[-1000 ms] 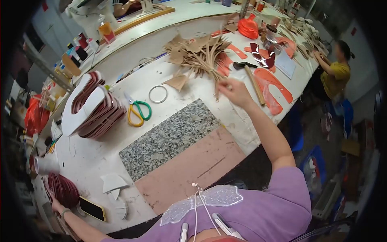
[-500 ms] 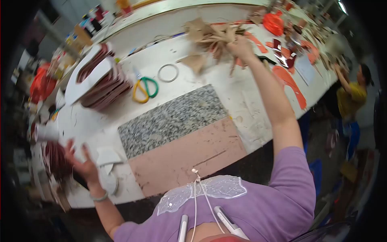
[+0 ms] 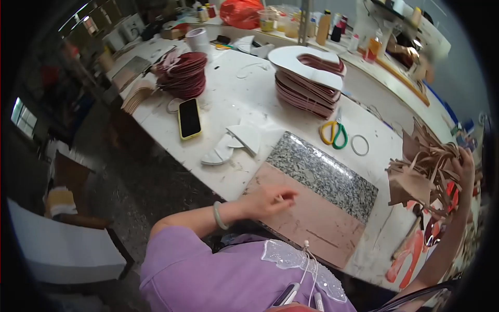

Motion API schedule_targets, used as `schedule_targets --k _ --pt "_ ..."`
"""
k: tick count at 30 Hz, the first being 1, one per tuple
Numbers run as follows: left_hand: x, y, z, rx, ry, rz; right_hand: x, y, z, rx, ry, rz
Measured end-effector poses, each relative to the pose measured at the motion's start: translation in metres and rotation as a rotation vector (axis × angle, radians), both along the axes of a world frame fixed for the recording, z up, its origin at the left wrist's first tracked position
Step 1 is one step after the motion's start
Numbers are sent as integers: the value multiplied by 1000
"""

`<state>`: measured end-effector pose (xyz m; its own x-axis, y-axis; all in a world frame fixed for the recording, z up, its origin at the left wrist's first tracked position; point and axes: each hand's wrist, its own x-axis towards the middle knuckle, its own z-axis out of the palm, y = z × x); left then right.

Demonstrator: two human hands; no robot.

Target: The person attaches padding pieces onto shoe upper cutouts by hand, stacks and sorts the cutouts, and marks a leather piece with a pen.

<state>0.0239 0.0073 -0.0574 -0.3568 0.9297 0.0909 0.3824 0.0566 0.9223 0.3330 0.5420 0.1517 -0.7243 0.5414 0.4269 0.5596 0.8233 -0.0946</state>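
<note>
My left hand (image 3: 269,202) is over the pink board (image 3: 312,223), its fingers loosely bent and slightly apart, with nothing visible in them. At the right, my right hand (image 3: 464,167) grips a bundle of tan leather-like strips and pieces (image 3: 427,165). Beyond the pink board lies a speckled stone slab (image 3: 322,174). Scissors (image 3: 334,133) with yellow and green handles and a metal ring (image 3: 359,145) rest between the slab and a tall stack of curved pieces (image 3: 309,80) with a white top.
On the table's left part are a phone (image 3: 189,118), dark red pieces (image 3: 183,74), white scraps (image 3: 234,144) and a white roll (image 3: 197,39). Orange pieces (image 3: 408,257) lie near the right edge. Bottles (image 3: 323,28) line the back shelf; part of another person (image 3: 403,51) shows behind.
The view has swung left. My left hand has come from the dark red pieces to the pink board. My right hand has taken hold of the tan bundle.
</note>
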Motion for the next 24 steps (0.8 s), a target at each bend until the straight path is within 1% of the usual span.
schedule_targets --k 1,2,4,5,6,7,8,9,10,11,12,13,14,15,16,17,19,20,24 --pt "12 -3 -3 -25 -37 -12 -1 -9 9 -49 -45 37" --pt "17 -1 -14 -15 -29 -15 -3 -17 6 -39 -38 34" --pt "27 0 -40 199 234 24 1 -34 -25 -31 228 166" --pt "30 0 -36 180 309 60 3 -44 -34 -123 162 88" --pt "31 1 -33 174 328 59 -4 -70 -40 -328 -8 -93" --pt "29 4 -37 200 357 59 0 -79 -72 -164 157 100" --pt "27 6 -45 233 373 42 18 -91 -97 -26 43 -19" --pt "23 4 -46 290 366 10 24 -119 -111 66 72 -35" --pt "20 1 -49 216 310 0 50 -94 -170 -258 524 236" --pt "18 1 -49 205 309 -27 49 -190 -141 -187 366 -57" --pt "15 3 -51 231 323 -46 57 -236 -165 -140 424 -289" --pt "17 2 -51 246 342 -45 73 -257 -212 -96 561 -336" --pt "23 1 -43 163 283 -49 80 -300 -231 -182 564 -430" --pt "26 3 -45 173 284 -95 78 -337 -260 -267 620 -487" --pt "27 7 -45 199 401 -112 74 -357 -288 -348 680 -528" --pt "25 9 -44 224 515 -119 71 -364 -307 -229 697 -455" --pt "22 6 -45 263 754 -128 68 -359 -334 -2 584 -418" --pt "23 3 -46 266 753 -141 64 -364 -334 -1 585 -432" --pt "30 5 -43 181 879 -126 48 -365 -316 304 243 -396"
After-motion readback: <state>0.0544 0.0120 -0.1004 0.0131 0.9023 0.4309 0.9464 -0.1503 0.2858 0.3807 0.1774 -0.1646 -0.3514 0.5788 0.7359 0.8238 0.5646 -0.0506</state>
